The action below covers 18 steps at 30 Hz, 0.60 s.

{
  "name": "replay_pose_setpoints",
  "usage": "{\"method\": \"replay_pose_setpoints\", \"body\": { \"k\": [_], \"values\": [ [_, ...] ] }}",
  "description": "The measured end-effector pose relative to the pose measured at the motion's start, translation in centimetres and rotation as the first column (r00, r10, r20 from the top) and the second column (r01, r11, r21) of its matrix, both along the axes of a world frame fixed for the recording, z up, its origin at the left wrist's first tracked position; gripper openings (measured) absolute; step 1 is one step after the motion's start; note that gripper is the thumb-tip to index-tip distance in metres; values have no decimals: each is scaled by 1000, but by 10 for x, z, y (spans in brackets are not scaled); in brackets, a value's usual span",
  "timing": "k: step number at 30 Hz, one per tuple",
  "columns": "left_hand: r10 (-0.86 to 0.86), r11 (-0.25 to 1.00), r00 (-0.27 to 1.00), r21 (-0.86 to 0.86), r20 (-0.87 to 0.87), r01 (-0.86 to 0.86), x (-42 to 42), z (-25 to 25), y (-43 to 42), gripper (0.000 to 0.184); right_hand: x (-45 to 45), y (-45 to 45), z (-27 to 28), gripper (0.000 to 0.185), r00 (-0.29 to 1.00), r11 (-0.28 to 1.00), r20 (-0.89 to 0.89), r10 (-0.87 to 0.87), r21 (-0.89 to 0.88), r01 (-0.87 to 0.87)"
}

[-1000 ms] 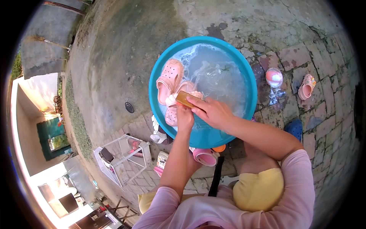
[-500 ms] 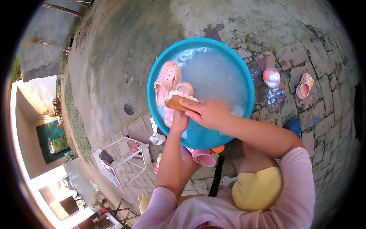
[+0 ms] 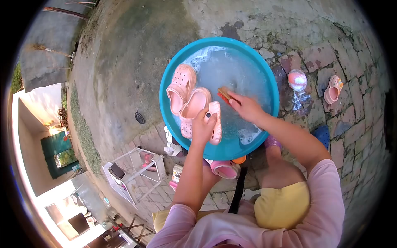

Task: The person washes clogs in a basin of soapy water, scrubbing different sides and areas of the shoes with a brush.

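Note:
My left hand [image 3: 203, 129] is closed on a pink clog [image 3: 216, 128], whose ridged sole edge faces right above the soapy water. Against that hand lies another pink opening with a holed upper [image 3: 195, 105]; I cannot tell whether it belongs to the same shoe. A further pink clog [image 3: 184, 80] rests at the left inside the blue basin [image 3: 273, 87]. In my right hand [image 3: 247, 108] is a scrub brush [image 3: 224, 93] with a wooden back and red-orange bristles. The brush is over the water, a little apart from the held clog.
A pink-and-white round container [image 3: 297, 80] with suds beside it stands on the bricks to the right. Farther right are a decorated pink clog [image 3: 333, 89] and a blue clog [image 3: 321, 136]. More shoes [image 3: 224, 169] lie by the basin's near side, near a white frame rack [image 3: 136, 167].
My right hand has moved the brush off the shoe, right and up over the water. My left hand has shifted slightly right and the clog in it has turned.

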State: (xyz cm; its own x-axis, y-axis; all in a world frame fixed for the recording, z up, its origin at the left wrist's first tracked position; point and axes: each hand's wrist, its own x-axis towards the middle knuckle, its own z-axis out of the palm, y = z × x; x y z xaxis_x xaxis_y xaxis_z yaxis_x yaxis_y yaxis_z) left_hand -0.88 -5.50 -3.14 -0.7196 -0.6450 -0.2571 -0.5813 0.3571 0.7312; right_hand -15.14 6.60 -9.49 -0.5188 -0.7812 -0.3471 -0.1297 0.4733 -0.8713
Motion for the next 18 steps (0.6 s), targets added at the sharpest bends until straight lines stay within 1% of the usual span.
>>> {"method": "replay_pose_setpoints", "body": {
  "k": [1, 2, 3, 4, 6, 7, 8, 9, 10, 11, 12, 13, 14, 15, 16, 17, 18],
  "values": [
    [9, 1000, 999, -7, 41, -9, -3, 3, -1, 33, 7, 4, 20, 42, 1000, 1000, -1, 5, -1, -5],
    [20, 1000, 996, -14, 84, -18, -5, 7, 0, 34, 14, 9, 49, 41, 996, 996, -44, 75, -55, -77],
    [29, 999, 992, -19, 126, -27, -5, 10, 1, 34, 18, 9, 65, 40, 986, 983, -90, 140, -105, -149],
    [32, 999, 992, -17, 125, -30, -5, 10, 3, 34, 17, 2, 66, 40, 985, 983, -91, 143, -103, -153],
    [-93, 992, 994, -84, 52, 97, -8, 10, 16, 33, 6, -7, 68, 39, 995, 993, 12, 95, -74, -94],
    [-161, 979, 987, -125, 15, 162, -11, 9, 21, 33, 0, -8, 71, 39, 996, 994, 7, 88, -73, -87],
    [-142, 971, 989, -199, -50, 129, -12, 6, 23, 26, -6, -9, 75, 39, 997, 995, -15, 79, -62, -79],
    [-151, 970, 987, -202, -50, 138, -10, 2, 16, 26, -9, -11, 79, 39, 997, 996, -33, 73, -52, -75],
    [-24, 998, 999, -66, -36, 22, -7, -2, 7, 26, 4, -5, 83, 39, 982, 986, -134, 133, -83, -145],
    [103, 992, 995, 71, -15, -102, -5, -6, -1, 26, 7, -5, 85, 39, 979, 985, -145, 140, -81, -153],
    [54, 998, 998, 22, 25, -55, -2, -3, -3, 29, 8, -5, 86, 39, 986, 988, -92, 138, -55, -143],
    [56, 998, 998, 28, 22, -57, -2, -5, 5, 29, 10, -4, 84, 39, 991, 991, -33, 129, -27, -130],
    [-31, 994, 993, -106, -114, 19, 1, -7, 16, 30, 5, -9, 57, 40, 995, 994, 98, 14, -108, -3],
    [-146, 965, 962, -247, -229, 88, 3, -3, 24, 32, 1, -6, 58, 40, 994, 994, 112, 1, -105, 10],
    [-132, 975, 968, -206, -212, 88, 1, 8, 30, 34, -4, -5, 60, 41, 996, 999, 91, 10, -32, -7],
    [-128, 974, 969, -213, -211, 82, 2, 7, 23, 34, -8, -5, 63, 41, 997, 999, 63, 35, 39, -37],
    [-20, 986, 985, -167, -174, -9, 3, 4, 13, 35, 2, 2, 70, 42, 992, 1000, 126, 21, 12, -23]
  ]
}}
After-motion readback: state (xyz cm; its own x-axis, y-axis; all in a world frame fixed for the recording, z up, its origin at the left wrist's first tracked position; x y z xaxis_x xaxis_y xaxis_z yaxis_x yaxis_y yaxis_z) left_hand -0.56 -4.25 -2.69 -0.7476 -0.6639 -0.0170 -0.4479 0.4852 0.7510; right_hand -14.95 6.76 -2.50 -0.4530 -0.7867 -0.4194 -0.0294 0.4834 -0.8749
